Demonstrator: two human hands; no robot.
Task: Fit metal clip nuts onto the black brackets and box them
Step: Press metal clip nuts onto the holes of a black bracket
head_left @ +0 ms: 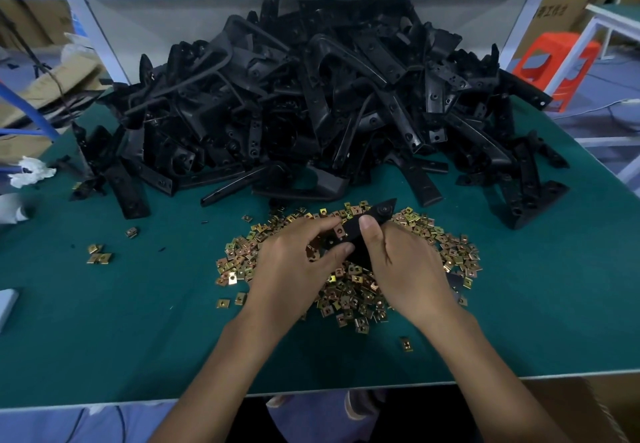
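Note:
A black bracket point(374, 215) is held above a spread of gold metal clip nuts point(453, 255) on the green table. My right hand point(401, 266) grips the bracket's body, thumb on top. My left hand point(294, 262) pinches the bracket's near end between thumb and fingers, where a gold clip nut point(340, 232) sits on its edge. Another clip nut shows under my left fingers. A large heap of black brackets point(311, 103) fills the back of the table.
A few stray clip nuts point(99, 255) lie at the left. A cardboard box point(585, 408) edge shows at the bottom right below the table point(104, 338). White crumpled paper point(29, 171) lies at the left edge. An orange stool point(554, 65) stands at the back right.

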